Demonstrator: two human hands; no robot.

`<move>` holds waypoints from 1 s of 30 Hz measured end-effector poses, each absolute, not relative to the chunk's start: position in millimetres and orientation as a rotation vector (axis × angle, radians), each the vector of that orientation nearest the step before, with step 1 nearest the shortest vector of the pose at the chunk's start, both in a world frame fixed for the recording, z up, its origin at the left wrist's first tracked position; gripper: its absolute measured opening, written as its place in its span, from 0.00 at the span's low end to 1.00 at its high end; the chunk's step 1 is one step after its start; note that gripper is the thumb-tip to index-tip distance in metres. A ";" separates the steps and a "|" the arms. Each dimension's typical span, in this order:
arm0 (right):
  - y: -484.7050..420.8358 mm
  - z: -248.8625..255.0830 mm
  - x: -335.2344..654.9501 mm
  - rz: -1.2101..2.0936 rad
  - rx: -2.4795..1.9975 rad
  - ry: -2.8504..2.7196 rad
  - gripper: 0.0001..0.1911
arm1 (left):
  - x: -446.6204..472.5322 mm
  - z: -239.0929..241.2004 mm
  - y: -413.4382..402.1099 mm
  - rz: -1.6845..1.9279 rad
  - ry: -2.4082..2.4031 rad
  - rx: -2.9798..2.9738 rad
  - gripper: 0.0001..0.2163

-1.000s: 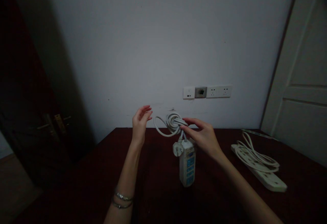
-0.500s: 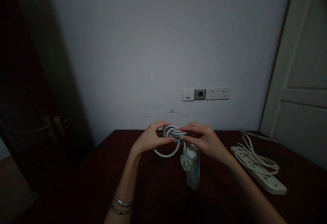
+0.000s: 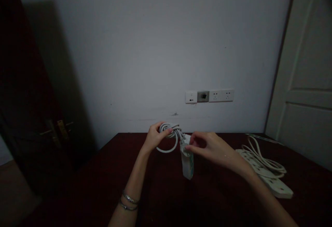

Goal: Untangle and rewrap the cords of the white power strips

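My left hand is closed around a coiled pale power cord, thumb in front and fingers behind. One loose loop of the cord hangs below that hand. From the coil's right side a plug hangs down, pinched between the thumb and fingers of my right hand. Just behind and below the plug is a white power strip, seen end-on with a bluish-green label along its side. It hangs tilted under the cord, and its upper end is partly covered by the plug and my right fingers.
A second white power strip lies on the dark red table at the right, its cord looped on top. Wall sockets sit above the table's back edge. A dark door stands at the left, a pale door at the right.
My right hand has left the coil and moved down to the plug. My left hand alone now holds the coil, slightly farther left. The hanging strip has shifted left and up.
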State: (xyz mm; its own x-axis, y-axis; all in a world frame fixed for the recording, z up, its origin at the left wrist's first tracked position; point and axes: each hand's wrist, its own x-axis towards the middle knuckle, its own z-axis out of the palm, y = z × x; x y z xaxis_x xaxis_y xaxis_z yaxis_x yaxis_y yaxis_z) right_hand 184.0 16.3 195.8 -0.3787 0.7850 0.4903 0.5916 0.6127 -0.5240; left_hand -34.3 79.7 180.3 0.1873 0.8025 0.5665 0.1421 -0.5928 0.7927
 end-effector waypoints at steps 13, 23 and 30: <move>36.9 188.9 171.9 0.642 -0.737 -1.939 0.13 | -31.1 192.7 58.4 1.507 0.827 1.936 0.14; 33.9 186.2 170.7 0.521 -0.654 -1.971 0.08 | -26.4 192.8 51.9 1.677 0.794 2.221 0.15; 25.8 194.8 177.9 0.388 -0.716 -2.012 0.08 | -26.2 198.2 44.6 1.690 0.705 2.569 0.13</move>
